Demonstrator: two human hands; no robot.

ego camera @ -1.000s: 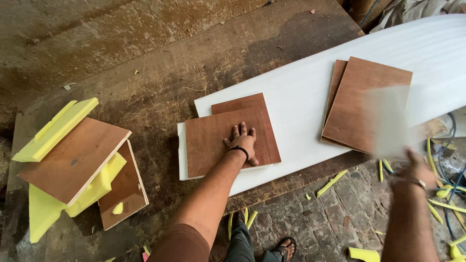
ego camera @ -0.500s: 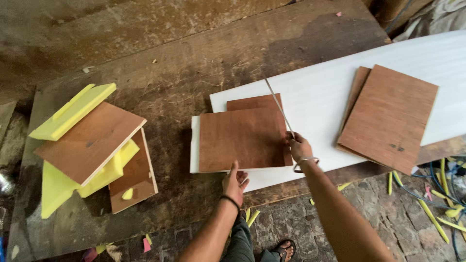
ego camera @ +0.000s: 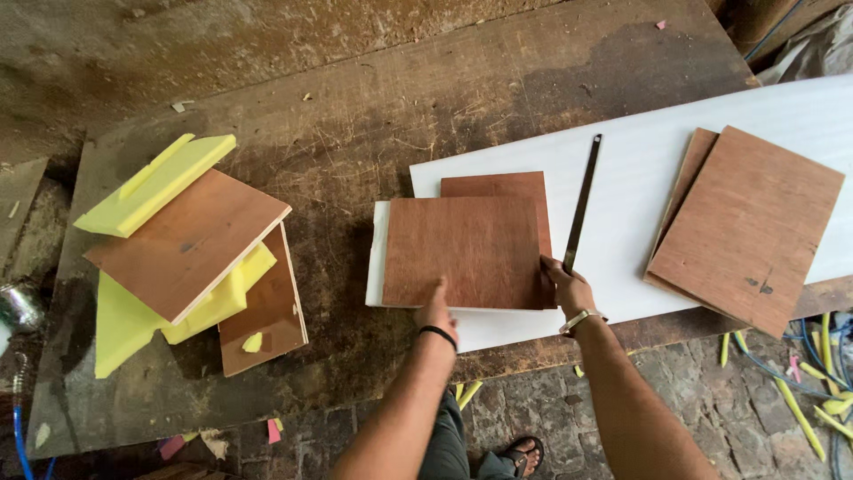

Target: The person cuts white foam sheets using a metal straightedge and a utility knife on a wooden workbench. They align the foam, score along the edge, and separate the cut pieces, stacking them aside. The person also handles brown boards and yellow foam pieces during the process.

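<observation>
My left hand (ego camera: 436, 308) rests its fingertips on the near edge of a brown plywood board (ego camera: 466, 252), fingers together. That board lies on a second board and a small white foam piece, on top of a long white foam sheet (ego camera: 640, 187). My right hand (ego camera: 569, 286) grips the near end of a long thin dark blade (ego camera: 582, 203), which lies on the white sheet along the board's right edge and points away from me.
More plywood boards (ego camera: 751, 227) are stacked on the white sheet at right. At left sits a pile of yellow foam pieces (ego camera: 155, 191) and plywood boards (ego camera: 191, 240) on the worn wooden table (ego camera: 355, 116). Yellow foam scraps (ego camera: 813, 418) and cables litter the stone floor.
My left hand slid from the top of the board to its near edge. My right hand came in from the right with the blade and laid it along the board's right edge.
</observation>
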